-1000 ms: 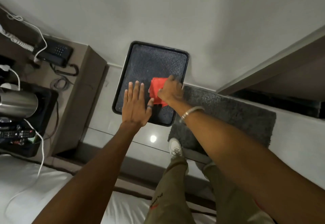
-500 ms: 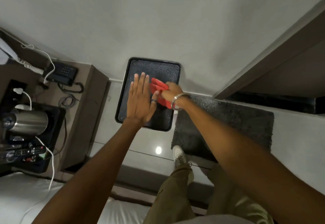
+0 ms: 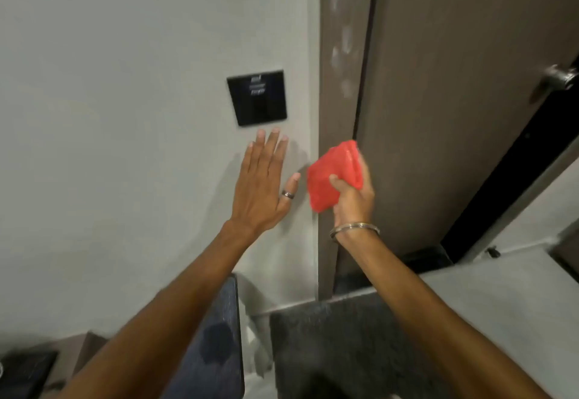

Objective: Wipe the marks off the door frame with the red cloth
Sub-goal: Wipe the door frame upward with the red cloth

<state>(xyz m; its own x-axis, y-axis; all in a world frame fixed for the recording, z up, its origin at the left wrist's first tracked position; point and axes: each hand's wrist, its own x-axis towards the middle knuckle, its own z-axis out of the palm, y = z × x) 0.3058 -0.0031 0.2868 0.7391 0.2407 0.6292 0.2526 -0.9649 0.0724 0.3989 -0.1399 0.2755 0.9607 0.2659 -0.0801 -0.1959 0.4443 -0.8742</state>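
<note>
A folded red cloth [image 3: 332, 176] is held up in my right hand [image 3: 352, 198], in front of the lower part of the brown door frame [image 3: 341, 91]. Pale smeared marks [image 3: 344, 44] run down the frame well above the cloth. My left hand [image 3: 263, 185] is open with its fingers spread, flat against or close to the grey wall just left of the frame and below a black switch panel [image 3: 257, 98]. The brown door [image 3: 454, 116] stands to the right of the frame.
A metal door handle [image 3: 557, 79] sticks out at the right edge. On the floor lie a dark grey mat [image 3: 338, 345] below the door and a black tray [image 3: 219, 342] against the wall. A dark object [image 3: 28, 370] sits at the bottom left.
My view has swung up from the floor to the wall and door frame. My right hand lifted the red cloth off the black tray to the frame. My left hand rose to the wall.
</note>
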